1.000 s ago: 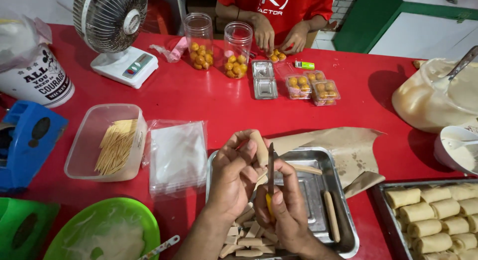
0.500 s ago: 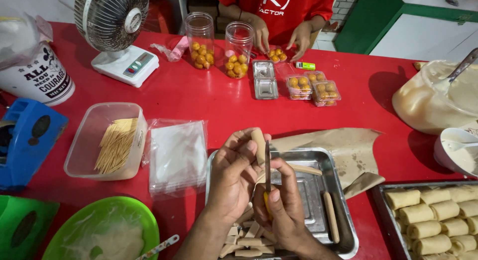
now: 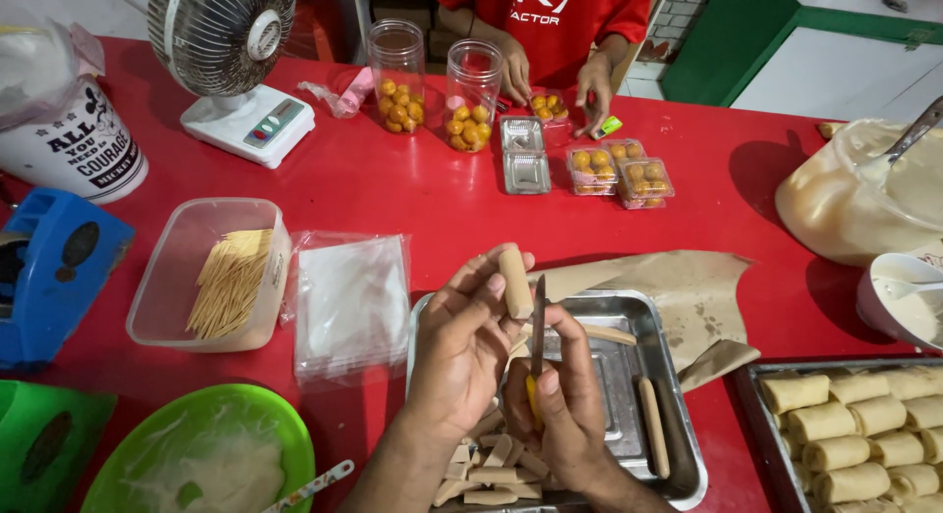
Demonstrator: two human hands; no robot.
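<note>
Left hand pinches the sausage upright over the tray, right hand wrapped round the knife, blade up beside it. Best I keep thumb clear of the edge & cut pcs even w/ those below.

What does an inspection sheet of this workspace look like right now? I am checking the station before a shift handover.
Surface: red table, crowded.
Job's things: sausage piece in left hand; yellow-handled knife in right hand, blade up; steel tray with cut pieces and whole sausages.
Clutter: toothpick tub, plastic bags, green bowl, two jars, small filled boxes, tray of rolls, batter bowl.
Grips: both hands closed on their things.
Cables: nothing seen.
Surroundings: table fan; another person in red opposite.
</note>
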